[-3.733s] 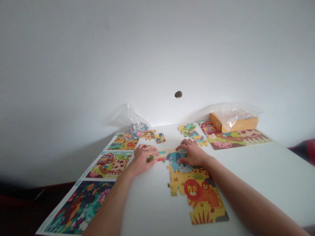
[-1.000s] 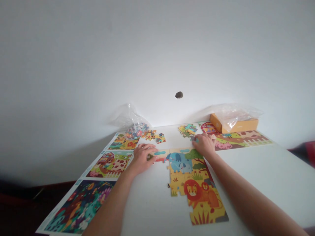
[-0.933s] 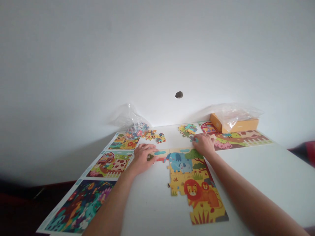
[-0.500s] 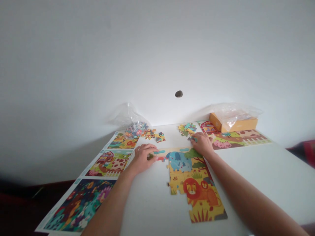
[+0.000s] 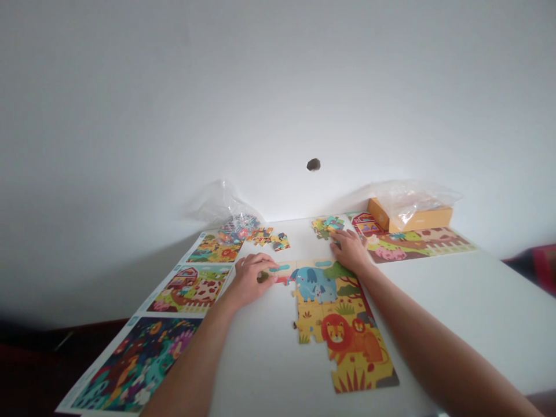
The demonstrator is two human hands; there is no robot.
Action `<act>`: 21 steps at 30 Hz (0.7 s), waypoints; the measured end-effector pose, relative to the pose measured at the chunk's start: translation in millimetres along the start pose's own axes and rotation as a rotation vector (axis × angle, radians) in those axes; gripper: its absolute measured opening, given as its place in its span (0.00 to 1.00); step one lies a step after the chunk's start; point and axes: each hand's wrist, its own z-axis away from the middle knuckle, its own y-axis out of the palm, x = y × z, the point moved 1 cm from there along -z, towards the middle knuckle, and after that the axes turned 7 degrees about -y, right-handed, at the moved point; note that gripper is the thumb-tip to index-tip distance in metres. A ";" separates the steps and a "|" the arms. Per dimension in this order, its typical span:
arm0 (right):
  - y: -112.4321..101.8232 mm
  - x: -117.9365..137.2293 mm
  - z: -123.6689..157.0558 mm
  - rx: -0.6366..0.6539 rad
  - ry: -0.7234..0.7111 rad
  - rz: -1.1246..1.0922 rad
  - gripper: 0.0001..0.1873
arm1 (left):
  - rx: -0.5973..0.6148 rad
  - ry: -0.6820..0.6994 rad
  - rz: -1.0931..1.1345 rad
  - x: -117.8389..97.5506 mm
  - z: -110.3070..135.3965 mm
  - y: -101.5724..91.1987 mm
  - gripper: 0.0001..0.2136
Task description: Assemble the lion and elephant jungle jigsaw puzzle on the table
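A jigsaw puzzle with an elephant and lions (image 5: 343, 339) lies part-assembled on the white table (image 5: 469, 318), its edge ragged on the left. My left hand (image 5: 252, 279) sits curled over a jigsaw piece (image 5: 282, 272) at the puzzle's upper left end and hides part of it. Just above the puzzle's top edge, my right hand (image 5: 351, 250) rests with its fingertips against a heap of loose jigsaw pieces (image 5: 324, 227). Whether those fingers pinch a piece, I cannot tell.
Printed picture sheets (image 5: 191, 288) line the table's left side, and a farm sheet (image 5: 417, 246) lies back right. More loose pieces (image 5: 263, 236) sit back left below a clear plastic bag (image 5: 223, 204). An orange box (image 5: 419, 219) stands by the wall.
Since the earliest frame, my right hand has left the elephant and moved up to the loose heap, uncovering the tree. Within the last second it shifted slightly left. My left hand has stayed put.
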 end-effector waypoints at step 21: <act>2.5 6.4 -0.1 -0.070 -0.009 0.050 0.18 | 0.005 -0.012 -0.013 0.6 0.1 1.2 0.09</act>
